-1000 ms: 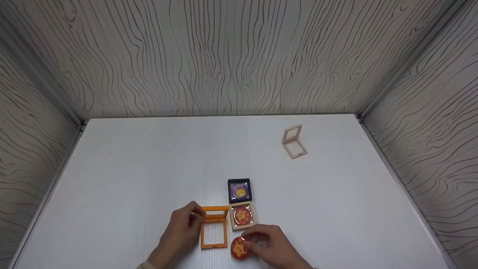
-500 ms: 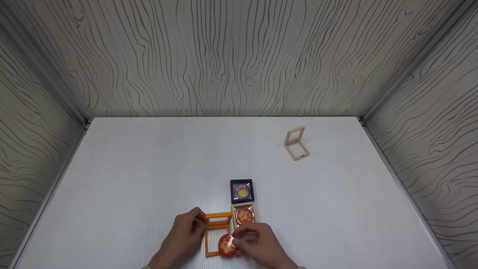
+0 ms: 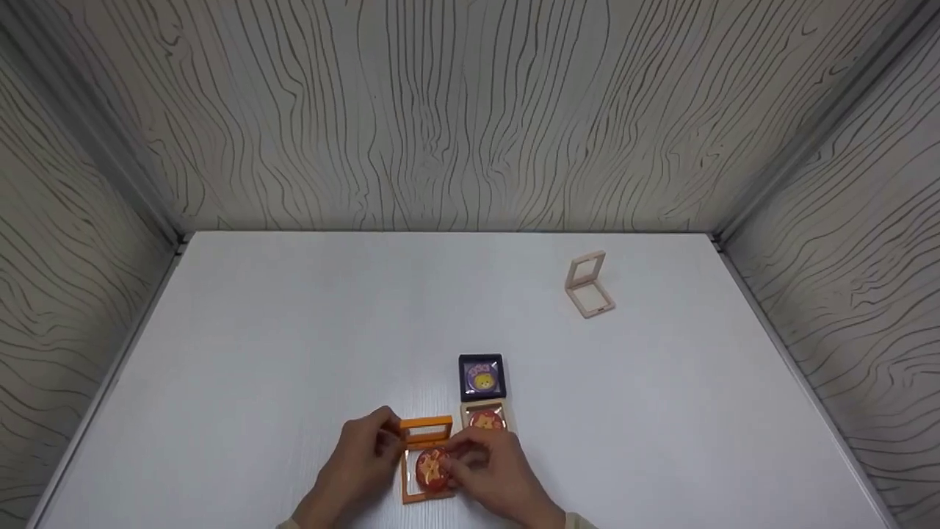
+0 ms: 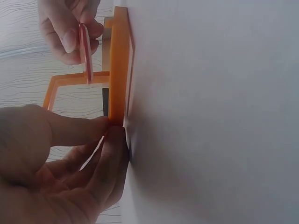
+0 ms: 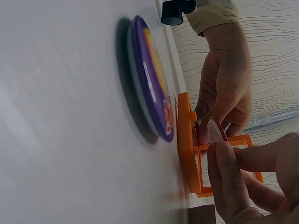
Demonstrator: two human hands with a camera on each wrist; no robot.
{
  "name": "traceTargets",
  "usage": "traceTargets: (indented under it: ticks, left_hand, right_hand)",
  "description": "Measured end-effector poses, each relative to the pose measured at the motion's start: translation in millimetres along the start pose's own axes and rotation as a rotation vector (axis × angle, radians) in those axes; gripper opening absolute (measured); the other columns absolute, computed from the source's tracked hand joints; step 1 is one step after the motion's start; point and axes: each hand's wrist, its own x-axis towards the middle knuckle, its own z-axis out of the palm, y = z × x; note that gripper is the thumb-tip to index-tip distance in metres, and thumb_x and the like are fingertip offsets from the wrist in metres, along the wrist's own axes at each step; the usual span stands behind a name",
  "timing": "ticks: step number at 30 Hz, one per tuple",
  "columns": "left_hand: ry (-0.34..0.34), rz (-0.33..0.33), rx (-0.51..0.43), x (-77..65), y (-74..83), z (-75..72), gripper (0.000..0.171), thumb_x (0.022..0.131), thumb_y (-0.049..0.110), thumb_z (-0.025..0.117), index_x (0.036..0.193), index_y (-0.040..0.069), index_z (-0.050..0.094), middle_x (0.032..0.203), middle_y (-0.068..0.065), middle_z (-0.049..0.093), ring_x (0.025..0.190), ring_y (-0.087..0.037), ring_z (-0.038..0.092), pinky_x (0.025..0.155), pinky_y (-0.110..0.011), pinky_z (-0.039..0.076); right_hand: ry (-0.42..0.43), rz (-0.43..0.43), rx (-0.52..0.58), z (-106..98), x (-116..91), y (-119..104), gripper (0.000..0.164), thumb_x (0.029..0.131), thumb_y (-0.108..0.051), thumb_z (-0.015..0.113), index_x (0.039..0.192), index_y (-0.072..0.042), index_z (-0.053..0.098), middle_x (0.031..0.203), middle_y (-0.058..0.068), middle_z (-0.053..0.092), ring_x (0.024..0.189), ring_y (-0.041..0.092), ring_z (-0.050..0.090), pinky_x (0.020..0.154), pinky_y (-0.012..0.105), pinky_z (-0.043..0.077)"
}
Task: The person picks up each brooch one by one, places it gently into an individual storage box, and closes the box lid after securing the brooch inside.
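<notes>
Over the table [image 3: 294, 330], hands [image 3: 358, 454] [image 3: 496, 470] pinch orange frame [image 3: 426, 422], red badge [image 3: 430, 470]

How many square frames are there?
4: orange frame in the left hand; beige frame beside it; dark frame behind the beige one; pale frame far back, right. Others may be hidden.

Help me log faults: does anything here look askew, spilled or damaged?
Nothing looks spilled or damaged. The pale pink hinged frame stands open toward the back right, turned askew to the closed navy frame and cream frame. The red star badge tilts above the orange frame, but the right hand holds it.
</notes>
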Motion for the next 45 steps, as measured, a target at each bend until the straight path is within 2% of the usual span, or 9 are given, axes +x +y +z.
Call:
traceTargets:
  ticks: [5,9,13,23,29,35,45]
  left_hand:
    - [0.046,0.052,0.031,2.2,-1.1,-1.6,0.017,0.088,0.001,0.067,0.097,0.014,0.063,0.092,0.001,0.069,0.078,-0.009,0.059,0.067,-0.025,0.052]
    - [0.069,0.090,0.042,3.5,-3.1,-4.1,0.019,0.086,-0.003,0.066,0.095,0.014,0.064,0.089,0.004,0.069,0.073,-0.008,0.056,0.063,-0.022,0.049]
    - [0.076,0.114,0.033,3.3,-4.7,-5.6,0.017,0.086,-0.002,0.068,0.095,0.012,0.064,0.088,0.000,0.069,0.074,-0.008,0.056,0.063,-0.022,0.049]
    - [0.011,0.047,0.000,1.5,1.3,-4.4,0.022,0.085,0.008,0.078,0.103,0.012,0.065,0.096,0.000,0.068,0.076,-0.010,0.060,0.066,-0.024,0.054]
    - [-0.008,0.068,0.007,4.7,5.3,-4.0,0.024,0.083,0.006,0.079,0.103,0.011,0.065,0.096,-0.001,0.067,0.074,-0.010,0.060,0.064,-0.023,0.052]
    - [-0.010,0.103,0.014,4.1,2.1,-3.5,0.024,0.083,0.005,0.079,0.103,0.010,0.065,0.095,-0.001,0.068,0.074,-0.009,0.062,0.064,-0.023,0.053]
    - [-0.009,0.079,0.018,1.7,3.1,-3.9,0.023,0.084,0.004,0.077,0.102,0.011,0.065,0.094,-0.001,0.067,0.073,-0.009,0.061,0.063,-0.023,0.052]
  right_hand:
    - [0.003,-0.057,-0.036,2,7,-1,0.015,0.090,-0.019,0.076,0.102,-0.012,0.072,0.092,-0.002,0.073,0.075,0.011,0.072,0.067,0.025,0.058]
    - [0.013,-0.065,-0.043,4,10,-1,0.014,0.090,-0.018,0.076,0.102,-0.013,0.072,0.093,-0.002,0.073,0.075,0.010,0.072,0.067,0.024,0.058]
    - [0.025,-0.064,-0.076,6,10,-3,0.013,0.089,-0.017,0.076,0.102,-0.015,0.072,0.094,-0.004,0.073,0.077,0.009,0.071,0.069,0.023,0.058]
    - [0.002,-0.041,-0.131,4,9,-5,0.011,0.091,-0.018,0.075,0.101,-0.016,0.073,0.096,-0.006,0.071,0.078,0.007,0.069,0.069,0.022,0.057]
    - [0.000,-0.069,-0.191,-1,9,-6,0.012,0.090,-0.018,0.076,0.101,-0.017,0.073,0.094,-0.007,0.071,0.075,0.005,0.068,0.065,0.023,0.057]
    - [-0.007,-0.085,-0.250,0,7,-8,0.012,0.088,-0.013,0.077,0.099,-0.017,0.074,0.088,-0.010,0.069,0.070,0.003,0.066,0.061,0.021,0.055]
    - [-0.010,-0.102,-0.299,1,5,-10,0.013,0.084,-0.009,0.079,0.094,-0.016,0.073,0.082,-0.010,0.067,0.066,0.001,0.062,0.059,0.020,0.054]
